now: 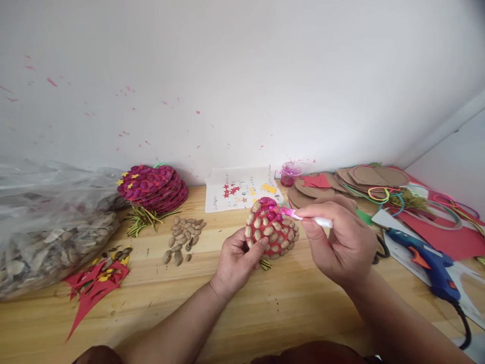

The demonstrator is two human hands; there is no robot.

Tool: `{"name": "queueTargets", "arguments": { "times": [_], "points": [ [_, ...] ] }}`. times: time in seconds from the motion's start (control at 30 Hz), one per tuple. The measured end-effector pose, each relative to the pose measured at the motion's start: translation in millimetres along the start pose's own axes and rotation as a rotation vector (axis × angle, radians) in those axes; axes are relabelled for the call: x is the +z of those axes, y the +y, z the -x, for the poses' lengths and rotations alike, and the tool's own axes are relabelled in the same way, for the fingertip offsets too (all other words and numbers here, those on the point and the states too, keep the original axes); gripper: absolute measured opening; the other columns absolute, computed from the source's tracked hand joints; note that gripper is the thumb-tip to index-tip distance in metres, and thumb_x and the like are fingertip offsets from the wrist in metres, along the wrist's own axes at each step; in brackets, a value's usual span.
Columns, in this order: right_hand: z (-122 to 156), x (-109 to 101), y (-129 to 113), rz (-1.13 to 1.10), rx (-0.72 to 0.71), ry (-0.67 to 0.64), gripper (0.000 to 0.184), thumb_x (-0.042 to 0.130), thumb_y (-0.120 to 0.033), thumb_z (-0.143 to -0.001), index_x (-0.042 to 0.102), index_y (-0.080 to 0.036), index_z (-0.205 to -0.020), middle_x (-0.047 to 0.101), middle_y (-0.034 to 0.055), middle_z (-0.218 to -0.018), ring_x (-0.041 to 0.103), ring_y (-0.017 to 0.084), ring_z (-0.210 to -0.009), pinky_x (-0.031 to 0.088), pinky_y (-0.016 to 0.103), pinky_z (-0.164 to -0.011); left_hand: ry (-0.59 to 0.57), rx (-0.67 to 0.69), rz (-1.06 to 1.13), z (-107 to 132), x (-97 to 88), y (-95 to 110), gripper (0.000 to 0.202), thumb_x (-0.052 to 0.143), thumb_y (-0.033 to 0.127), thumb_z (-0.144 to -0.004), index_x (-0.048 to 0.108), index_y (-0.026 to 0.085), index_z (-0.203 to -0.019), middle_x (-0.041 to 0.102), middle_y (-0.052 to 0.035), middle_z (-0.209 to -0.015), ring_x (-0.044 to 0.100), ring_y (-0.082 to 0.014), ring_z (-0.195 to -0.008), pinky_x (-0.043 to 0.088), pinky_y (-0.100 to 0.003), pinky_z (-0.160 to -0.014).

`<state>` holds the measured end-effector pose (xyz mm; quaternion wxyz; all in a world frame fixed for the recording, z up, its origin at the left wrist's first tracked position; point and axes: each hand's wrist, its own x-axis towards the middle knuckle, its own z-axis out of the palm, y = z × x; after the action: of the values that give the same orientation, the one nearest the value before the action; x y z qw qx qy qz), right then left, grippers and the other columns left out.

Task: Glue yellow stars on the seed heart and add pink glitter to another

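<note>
My left hand (242,260) grips the lower left edge of a red, peanut-covered disc (273,237), thumb on its front. Peanuts near the top of the disc are wet with magenta paint; the lower ones are bare tan. Green stems poke out below it. Between the thumb and fingers of my right hand (341,240) is a white-handled paintbrush (322,221). Its pink bristles touch the painted peanuts at the upper right. Behind stands a clear plastic cup (291,174) of magenta paint.
Left are a bag of peanuts (71,242), red scraps (99,277), loose peanuts (184,235) and stacked painted discs (151,187). A paper with stars (215,192) lies at the back. Cardboard discs (379,176), scissors (382,247) and a blue glue gun (420,255) lie right.
</note>
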<state>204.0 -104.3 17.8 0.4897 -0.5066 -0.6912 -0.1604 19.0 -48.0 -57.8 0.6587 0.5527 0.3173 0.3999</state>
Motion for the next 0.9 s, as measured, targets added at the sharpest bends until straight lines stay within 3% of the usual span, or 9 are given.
{"name": "queueTargets", "arguments": {
  "times": [0.43, 0.9],
  "points": [
    [1, 2, 1, -0.015, 0.026, 0.021, 0.014, 0.067, -0.014, -0.089, 0.069, -0.022, -0.100, 0.076, 0.0022, -0.086, 0.067, 0.020, -0.079, 0.047, 0.040, -0.080, 0.022, -0.050, 0.028, -1, 0.6, 3, 0.042, 0.079, 0.051, -0.080, 0.056, 0.018, -0.069, 0.048, 0.0070, -0.047, 0.037, -0.0053, -0.039, 0.030, -0.019, -0.041],
    [1, 7, 3, -0.028, 0.048, -0.027, 0.012, 0.066, -0.015, -0.092, 0.069, -0.023, -0.099, 0.074, 0.0013, -0.084, 0.066, 0.019, -0.079, 0.048, 0.039, -0.080, 0.036, -0.180, 0.160, -2, -4.8, -11, 0.042, 0.082, 0.052, -0.079, 0.056, 0.019, -0.076, 0.049, 0.0085, -0.045, 0.036, -0.0044, -0.033, 0.025, -0.016, -0.033]
  ]
}}
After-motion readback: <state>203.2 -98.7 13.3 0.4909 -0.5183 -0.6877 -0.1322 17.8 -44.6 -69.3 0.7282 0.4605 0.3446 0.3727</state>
